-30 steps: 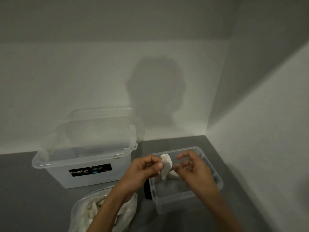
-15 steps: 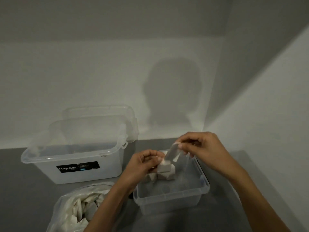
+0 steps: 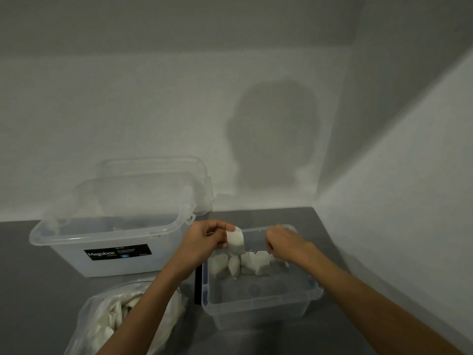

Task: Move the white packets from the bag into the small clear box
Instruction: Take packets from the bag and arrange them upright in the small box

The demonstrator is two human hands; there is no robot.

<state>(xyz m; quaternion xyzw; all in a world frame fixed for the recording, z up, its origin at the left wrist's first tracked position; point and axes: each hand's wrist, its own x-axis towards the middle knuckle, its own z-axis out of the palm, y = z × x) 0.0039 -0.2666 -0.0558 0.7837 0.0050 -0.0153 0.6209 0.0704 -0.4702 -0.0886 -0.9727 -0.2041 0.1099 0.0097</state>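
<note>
Bag (image 3: 102, 321) at near left bulges with white packets (image 3: 120, 311); much remains. The small clear box (image 3: 261, 303) holds a row (image 3: 250, 263) of pale, soft packets standing mid-box. The right hand (image 3: 284, 243) has dropped to the row's right end, likely adding one, fingers curled, grip unclear. The left hand (image 3: 204, 242) has risen, pinching one packet (image 3: 236, 243) above the row.

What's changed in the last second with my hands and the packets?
The right hand has dropped from above the small clear box to the right end of the packet row; whether it holds one is unclear. The left hand has lifted, pinching a white packet. The bag and large box stayed put.
</note>
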